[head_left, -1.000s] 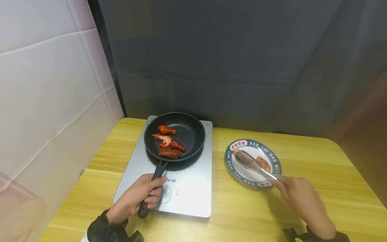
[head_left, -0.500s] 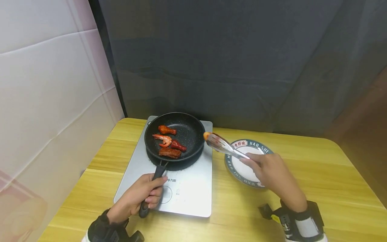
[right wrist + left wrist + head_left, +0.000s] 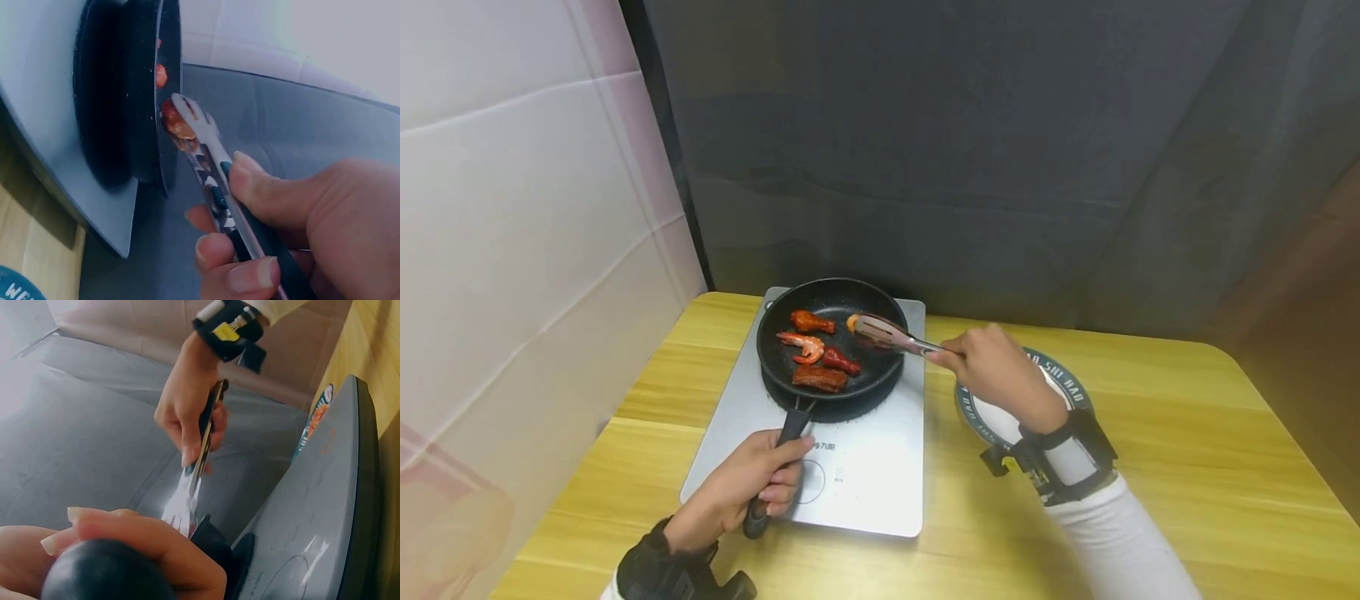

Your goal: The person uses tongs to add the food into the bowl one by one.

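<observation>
My left hand (image 3: 765,475) grips the black handle (image 3: 795,426) of a frying pan (image 3: 880,372). In the pan lie two reddish drumsticks (image 3: 812,322), a shrimp (image 3: 806,345) and a browned slab of meat (image 3: 820,380). From the right, my right hand (image 3: 1000,371) holds metal tongs (image 3: 886,332) with dark grips, its thumb and fingers wrapped round them. Between the tongs' tips is a brownish-orange piece of food (image 3: 177,120), kind unclear; it hangs over the right half of the pan, at the rim in the right wrist view.
Under the pan is a silver induction cooktop (image 3: 880,483) on a yellow wooden table (image 3: 1187,467). A white plate with a green lettered rim (image 3: 1078,387) stands to the right, partly hidden by my right arm. Dark cloth (image 3: 970,167) hangs behind.
My right hand has moved left from the plate to over the pan, carrying the piece of food in the tongs. My left hand has stayed on the handle.
</observation>
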A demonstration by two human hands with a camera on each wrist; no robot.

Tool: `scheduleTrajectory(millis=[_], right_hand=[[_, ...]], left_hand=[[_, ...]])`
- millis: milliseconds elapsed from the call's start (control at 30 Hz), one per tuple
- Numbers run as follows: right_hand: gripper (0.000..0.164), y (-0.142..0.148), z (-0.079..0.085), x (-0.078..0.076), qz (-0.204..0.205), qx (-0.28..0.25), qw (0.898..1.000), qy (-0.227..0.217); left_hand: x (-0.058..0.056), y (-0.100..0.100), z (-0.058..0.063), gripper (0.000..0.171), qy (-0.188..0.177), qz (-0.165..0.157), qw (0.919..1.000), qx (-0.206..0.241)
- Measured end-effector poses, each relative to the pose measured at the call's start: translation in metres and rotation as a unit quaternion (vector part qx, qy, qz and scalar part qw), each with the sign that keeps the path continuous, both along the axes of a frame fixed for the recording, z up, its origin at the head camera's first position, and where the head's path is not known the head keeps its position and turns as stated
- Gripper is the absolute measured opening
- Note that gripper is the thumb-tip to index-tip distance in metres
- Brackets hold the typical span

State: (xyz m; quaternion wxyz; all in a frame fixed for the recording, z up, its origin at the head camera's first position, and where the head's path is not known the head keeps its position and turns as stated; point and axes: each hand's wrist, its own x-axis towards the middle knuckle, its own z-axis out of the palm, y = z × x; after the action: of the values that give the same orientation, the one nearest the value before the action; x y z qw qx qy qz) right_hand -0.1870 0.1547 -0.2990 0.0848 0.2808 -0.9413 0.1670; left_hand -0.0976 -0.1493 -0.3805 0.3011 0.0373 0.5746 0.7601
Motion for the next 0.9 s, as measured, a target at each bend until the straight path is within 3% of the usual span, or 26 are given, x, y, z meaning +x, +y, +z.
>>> scheduleTrajectory(millis=[200,533,700,900], right_hand=[[0.025,-0.017,-0.001,-0.009,-0.003,0.029,0.999,-0.031],[0.029,-0.033,0.001,-0.013,-0.016,0.056,0.998,-0.027],[0.039,-0.035,0.001,-0.011,-0.03,0.068,0.997,-0.038],[0.033,-0.039,0.002,-0.01,-0.051,0.082,0.995,-0.035]], left_hand=[[0.0,0.0,0.0,0.027,-0.003,0.002,1.0,-0.004],[-0.001,0.0,0.002,0.028,-0.001,0.0,0.9999,-0.011],[-0.001,0.0,0.002,0.029,0.002,0.0,0.9999,-0.014],[-0.001,0.0,0.002,0.029,0.0,-0.002,0.9999,-0.014]])
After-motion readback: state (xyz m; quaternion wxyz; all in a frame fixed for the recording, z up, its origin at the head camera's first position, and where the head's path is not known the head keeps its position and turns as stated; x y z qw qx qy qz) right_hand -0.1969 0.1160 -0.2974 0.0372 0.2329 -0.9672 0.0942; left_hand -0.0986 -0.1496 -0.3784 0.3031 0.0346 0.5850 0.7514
